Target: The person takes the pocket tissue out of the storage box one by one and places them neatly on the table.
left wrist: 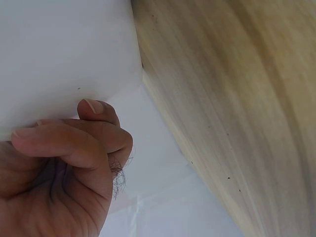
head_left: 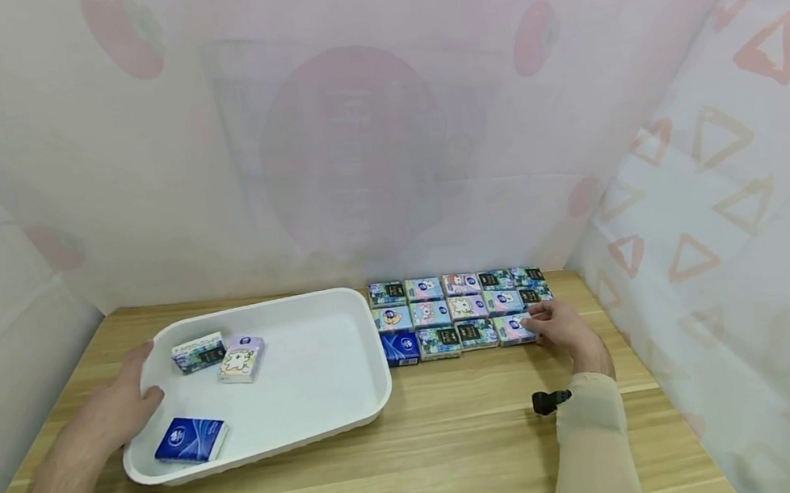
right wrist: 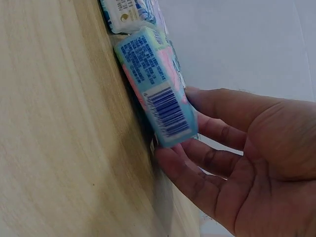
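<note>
Several small tissue packs lie in three rows at the table's back, to the right of the white tray [head_left: 321, 369]. At the right end of the front row, my right hand [head_left: 563, 326] pinches a pink and light-blue tissue pack [head_left: 510, 329]. Its barcode side faces the right wrist camera, thumb on top and fingers at its end. My left hand [head_left: 115, 404] grips the tray's left rim, its fingers curled in the left wrist view. Inside the tray are a dark-blue tissue pack [head_left: 190, 441], a floral tissue pack [head_left: 200, 354] standing on its side and a purple cartoon tissue pack [head_left: 241, 360].
The wooden table [head_left: 419, 455] extends in front of the tray and the rows. White printed sheeting [head_left: 356, 161] walls the back and both sides. A dark-blue pack [head_left: 401, 348] begins the front row, close against the tray's right side.
</note>
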Action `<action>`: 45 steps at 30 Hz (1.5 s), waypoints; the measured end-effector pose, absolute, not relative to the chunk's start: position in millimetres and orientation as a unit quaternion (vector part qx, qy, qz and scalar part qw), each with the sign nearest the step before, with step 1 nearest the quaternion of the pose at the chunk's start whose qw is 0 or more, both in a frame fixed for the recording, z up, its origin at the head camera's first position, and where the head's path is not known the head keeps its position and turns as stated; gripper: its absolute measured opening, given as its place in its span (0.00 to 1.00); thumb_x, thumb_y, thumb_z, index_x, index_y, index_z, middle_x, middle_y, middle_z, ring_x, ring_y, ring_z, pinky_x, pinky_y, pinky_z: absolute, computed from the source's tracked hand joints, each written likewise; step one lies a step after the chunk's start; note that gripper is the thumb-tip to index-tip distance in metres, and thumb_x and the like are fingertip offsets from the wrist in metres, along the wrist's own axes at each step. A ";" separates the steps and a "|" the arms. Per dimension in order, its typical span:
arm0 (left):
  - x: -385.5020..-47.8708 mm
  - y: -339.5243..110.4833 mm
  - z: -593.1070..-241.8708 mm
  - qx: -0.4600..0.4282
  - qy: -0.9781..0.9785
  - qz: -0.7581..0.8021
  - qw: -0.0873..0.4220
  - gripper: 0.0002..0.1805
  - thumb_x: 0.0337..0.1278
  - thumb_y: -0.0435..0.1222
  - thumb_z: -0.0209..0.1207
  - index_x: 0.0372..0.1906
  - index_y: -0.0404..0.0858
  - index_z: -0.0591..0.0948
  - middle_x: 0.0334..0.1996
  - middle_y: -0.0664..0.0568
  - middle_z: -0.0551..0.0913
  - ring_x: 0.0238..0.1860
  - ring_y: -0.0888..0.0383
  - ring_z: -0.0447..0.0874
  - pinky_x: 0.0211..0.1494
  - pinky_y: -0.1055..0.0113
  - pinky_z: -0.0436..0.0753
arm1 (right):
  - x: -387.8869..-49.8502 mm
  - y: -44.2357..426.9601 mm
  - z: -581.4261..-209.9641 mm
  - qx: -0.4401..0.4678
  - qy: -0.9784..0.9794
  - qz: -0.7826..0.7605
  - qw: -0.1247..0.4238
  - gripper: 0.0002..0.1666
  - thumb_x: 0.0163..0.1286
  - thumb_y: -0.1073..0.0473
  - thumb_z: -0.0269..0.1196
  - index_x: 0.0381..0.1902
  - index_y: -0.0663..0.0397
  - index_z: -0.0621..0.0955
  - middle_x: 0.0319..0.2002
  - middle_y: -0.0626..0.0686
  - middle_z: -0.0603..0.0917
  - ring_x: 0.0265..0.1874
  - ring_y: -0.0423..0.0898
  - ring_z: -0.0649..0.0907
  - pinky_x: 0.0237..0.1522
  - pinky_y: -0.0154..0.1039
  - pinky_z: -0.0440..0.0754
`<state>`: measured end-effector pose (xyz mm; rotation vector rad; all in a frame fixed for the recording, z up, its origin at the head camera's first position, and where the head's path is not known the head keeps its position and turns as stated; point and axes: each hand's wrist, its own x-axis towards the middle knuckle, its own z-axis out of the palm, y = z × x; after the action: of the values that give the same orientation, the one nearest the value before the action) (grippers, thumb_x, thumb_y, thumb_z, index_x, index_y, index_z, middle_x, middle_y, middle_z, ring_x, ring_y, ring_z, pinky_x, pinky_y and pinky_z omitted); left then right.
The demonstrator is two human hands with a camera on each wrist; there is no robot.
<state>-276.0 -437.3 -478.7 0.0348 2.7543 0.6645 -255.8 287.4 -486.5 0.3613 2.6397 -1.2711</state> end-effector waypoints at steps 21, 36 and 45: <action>-276.4 -436.7 -478.3 0.019 0.963 0.224 0.147 0.50 0.90 0.37 0.50 0.94 0.27 0.31 0.69 0.02 0.67 0.43 0.34 0.94 0.37 0.50 0.94 | -267.3 221.6 -445.6 0.041 0.926 -0.375 -0.007 0.29 0.96 0.49 0.58 0.82 0.62 0.78 0.77 0.69 0.84 0.77 0.70 0.84 0.78 0.69 0.83; -278.1 -437.0 -479.6 0.018 0.963 0.225 0.148 0.50 0.90 0.36 0.51 0.94 0.26 0.32 0.67 0.02 0.69 0.41 0.37 0.95 0.37 0.48 0.95 | -268.8 134.4 -432.4 -0.060 0.906 -0.418 -0.026 0.25 0.94 0.54 0.63 0.80 0.58 0.81 0.73 0.64 0.87 0.73 0.66 0.87 0.72 0.64 0.90; -278.0 -436.8 -479.1 0.018 0.964 0.223 0.146 0.50 0.89 0.36 0.52 0.93 0.26 0.32 0.67 0.03 0.70 0.42 0.35 0.94 0.39 0.46 0.95 | -261.8 82.6 -426.6 -0.110 0.892 -0.438 -0.010 0.24 0.93 0.57 0.64 0.78 0.59 0.83 0.73 0.63 0.88 0.72 0.61 0.88 0.77 0.59 0.89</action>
<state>-278.0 -436.8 -479.1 0.0519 2.7751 0.6413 -261.8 82.6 -426.6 -0.3463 2.8208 -1.3862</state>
